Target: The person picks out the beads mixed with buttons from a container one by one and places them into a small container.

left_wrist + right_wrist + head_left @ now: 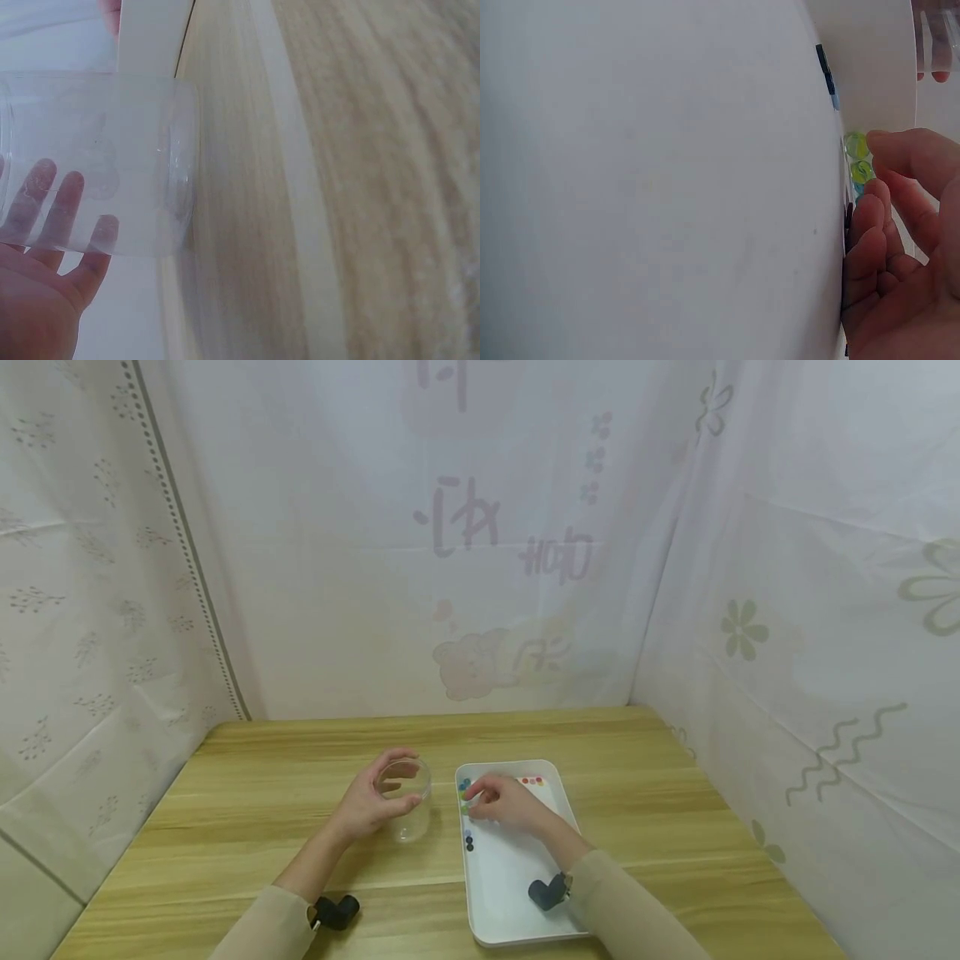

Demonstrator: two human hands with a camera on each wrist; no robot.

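1. Gripping the clear cup (409,827) left of the white tray (510,897), left hand (373,802) could tip it by squeezing unevenly.
2. Right hand (510,803) at green beads (857,146), tray's left side; can't tell if pinching. Smooth beads could slip from an off-centre pinch.

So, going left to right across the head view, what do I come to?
Black device on the left wrist, clear cup in the left hand, dark discs by the tray's left wall, reddish discs toward its far end.
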